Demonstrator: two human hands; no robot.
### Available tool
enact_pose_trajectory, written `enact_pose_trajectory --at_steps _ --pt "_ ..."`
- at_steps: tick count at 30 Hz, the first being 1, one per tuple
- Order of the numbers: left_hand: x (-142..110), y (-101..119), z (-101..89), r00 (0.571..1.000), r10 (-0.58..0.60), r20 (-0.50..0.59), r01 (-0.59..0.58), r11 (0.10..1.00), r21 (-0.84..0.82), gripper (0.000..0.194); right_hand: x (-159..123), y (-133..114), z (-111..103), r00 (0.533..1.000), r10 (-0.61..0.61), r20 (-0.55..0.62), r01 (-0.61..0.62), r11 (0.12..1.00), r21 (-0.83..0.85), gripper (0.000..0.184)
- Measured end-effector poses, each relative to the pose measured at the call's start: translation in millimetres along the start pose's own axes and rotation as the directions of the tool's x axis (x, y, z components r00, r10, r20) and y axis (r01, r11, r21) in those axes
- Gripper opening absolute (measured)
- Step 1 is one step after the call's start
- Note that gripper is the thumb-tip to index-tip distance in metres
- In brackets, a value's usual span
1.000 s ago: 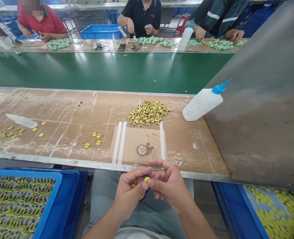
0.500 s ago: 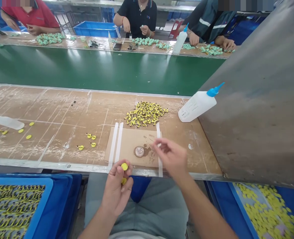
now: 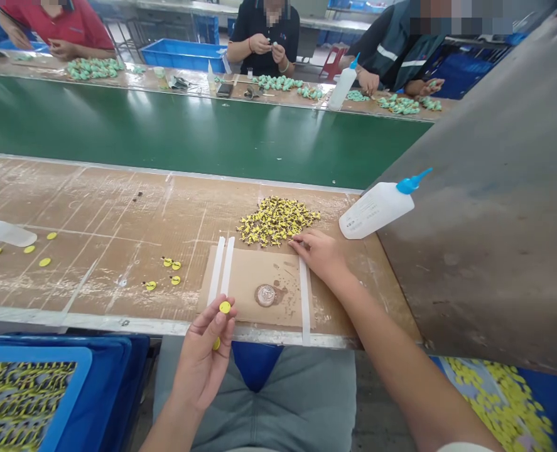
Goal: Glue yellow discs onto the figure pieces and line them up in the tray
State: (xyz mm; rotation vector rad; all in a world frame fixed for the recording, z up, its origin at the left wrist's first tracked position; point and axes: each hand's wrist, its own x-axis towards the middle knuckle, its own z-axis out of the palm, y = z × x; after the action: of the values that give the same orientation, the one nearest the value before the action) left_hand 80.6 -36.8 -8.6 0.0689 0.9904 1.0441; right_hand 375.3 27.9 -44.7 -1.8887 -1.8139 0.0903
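Observation:
My left hand (image 3: 207,351) is closed at the table's front edge, pinching a round yellow disc (image 3: 225,307) between thumb and fingertips. A second yellow disc (image 3: 216,343) shows lower down in the same palm. My right hand (image 3: 319,254) reaches to the front right edge of a pile of small yellow-and-black pieces (image 3: 278,220). Its thumb and forefinger are pinched together there; what lies between them is too small to make out. Between the hands, a small round dish of clear liquid (image 3: 265,295) rests on a cardboard sheet (image 3: 245,270) with wet spots beside it.
A white squeeze bottle (image 3: 377,208) leans beside a grey metal panel (image 3: 485,207) at right. Several yellow discs with dark pieces (image 3: 172,263) lie at left. Blue trays (image 3: 85,370) flank my legs. Beyond the green belt (image 3: 188,132), several people handle mint-green pieces.
My right hand has moved from above the cardboard, forward to the pile's edge. My left hand, still holding the discs, has shifted slightly left. The person opposite has brought both hands together.

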Motion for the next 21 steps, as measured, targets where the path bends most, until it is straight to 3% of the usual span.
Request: enact_pose_trajectory --at_steps 4,7,11,17,21 --pt "2 3 0.9 1.0 0.0 0.009 0.0 1.0 0.001 0.029 -1 -5 -9 0.996 -0.044 0.083 0.052 0.994 -0.098 0.023" --pt "4 3 -0.5 1.0 -0.006 0.018 0.006 1.0 -0.002 0.03 0 -6 -21 0.986 -0.034 0.162 0.033 0.999 0.01 0.021" --pt "6 3 -3.3 1.0 -0.012 0.025 0.012 1.0 -0.006 0.03 4 -2 -32 0.992 -0.026 0.127 0.015 0.996 0.092 0.025" --pt "8 3 -2.8 0.999 -0.012 0.034 0.012 1.0 -0.008 0.032 16 3 -28 0.951 -0.193 0.241 0.189 0.981 0.042 0.025" --pt "8 3 -3.0 1.0 -0.016 0.026 0.017 1.0 -0.003 0.031 25 3 -27 0.931 -0.189 0.313 0.218 0.974 -0.059 0.026"
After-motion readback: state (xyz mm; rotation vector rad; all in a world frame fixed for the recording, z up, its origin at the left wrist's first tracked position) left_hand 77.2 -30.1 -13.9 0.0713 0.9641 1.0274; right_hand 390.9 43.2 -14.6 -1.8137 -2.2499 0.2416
